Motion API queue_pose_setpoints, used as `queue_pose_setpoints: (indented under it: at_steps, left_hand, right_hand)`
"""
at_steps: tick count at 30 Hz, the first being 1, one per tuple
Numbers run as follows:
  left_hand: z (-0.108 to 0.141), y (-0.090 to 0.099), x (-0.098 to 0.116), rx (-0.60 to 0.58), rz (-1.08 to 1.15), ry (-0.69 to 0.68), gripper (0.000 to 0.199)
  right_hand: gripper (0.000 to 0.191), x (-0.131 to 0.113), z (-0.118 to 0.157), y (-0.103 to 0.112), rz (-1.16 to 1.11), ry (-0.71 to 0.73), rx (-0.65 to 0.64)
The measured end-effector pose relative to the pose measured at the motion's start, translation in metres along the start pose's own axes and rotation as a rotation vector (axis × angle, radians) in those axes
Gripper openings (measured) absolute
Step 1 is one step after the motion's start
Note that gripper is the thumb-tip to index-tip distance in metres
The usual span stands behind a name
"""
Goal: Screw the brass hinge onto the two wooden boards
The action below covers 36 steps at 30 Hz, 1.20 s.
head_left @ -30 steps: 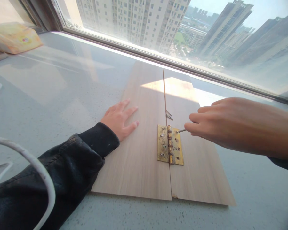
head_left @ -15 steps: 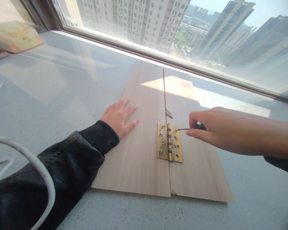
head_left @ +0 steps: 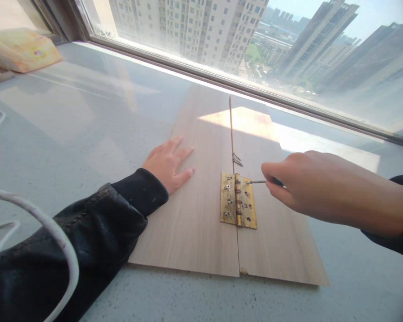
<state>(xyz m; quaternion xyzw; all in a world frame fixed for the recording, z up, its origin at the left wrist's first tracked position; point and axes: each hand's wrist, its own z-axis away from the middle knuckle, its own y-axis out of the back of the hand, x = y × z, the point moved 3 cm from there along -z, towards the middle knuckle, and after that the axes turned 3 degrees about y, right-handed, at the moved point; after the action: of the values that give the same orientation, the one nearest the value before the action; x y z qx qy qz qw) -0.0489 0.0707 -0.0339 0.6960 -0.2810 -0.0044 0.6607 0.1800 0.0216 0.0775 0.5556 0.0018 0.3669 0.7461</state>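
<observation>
1. brass hinge (head_left: 238,201) sits across the crack between two wood boards (head_left: 195,214) on our grey counter (head_left: 87,116), just below the middle of what we see.
2. we think the screwdriver (head_left: 260,181) tip could slip out of the screw at the hinge's 1 o'clock corner if we push at a slant, and then it would scratch the wood.
3. we think the boards could slide apart if our left hand (head_left: 168,163), lying flat and open on the left board at 9 o'clock from the hinge, lets up.
4. loose screws (head_left: 236,159) at 12 o'clock of the hinge might roll if we bump them.
5. our right hand (head_left: 298,183), at 3 o'clock of the hinge, is closed tight around the screwdriver handle.
</observation>
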Motion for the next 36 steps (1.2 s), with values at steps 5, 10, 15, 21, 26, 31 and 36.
queue_pose_setpoints:
  at_steps: [5,10,15,21,26,31,36]
  left_hand:
    - [0.001,0.0,0.0,0.012,-0.004,-0.008,0.056]
    - [0.001,0.0,0.0,0.008,-0.003,-0.007,0.056]
    - [0.001,-0.001,0.0,0.009,-0.008,-0.006,0.056]
    - [0.001,0.0,0.001,-0.006,-0.013,0.002,0.056]
    - [0.001,0.001,0.001,0.002,-0.013,-0.001,0.056]
    - [0.001,0.0,0.001,0.007,-0.006,-0.007,0.056]
    - [0.001,0.001,0.002,0.0,-0.004,0.0,0.056]
  right_hand:
    - [0.028,0.007,-0.007,-0.002,-0.257,-0.197,-0.21]
    - [0.013,0.001,0.003,-0.006,-0.112,-0.068,-0.055]
    - [0.024,-0.008,0.008,-0.002,0.109,0.276,0.058]
    - [0.02,-0.002,-0.002,-0.002,0.082,0.264,0.025]
    - [0.024,0.0,-0.009,-0.001,-0.095,0.05,-0.012]
    - [0.022,0.004,-0.012,0.0,-0.288,-0.15,-0.04]
    - [0.02,0.003,-0.012,-0.002,-0.152,-0.045,-0.007]
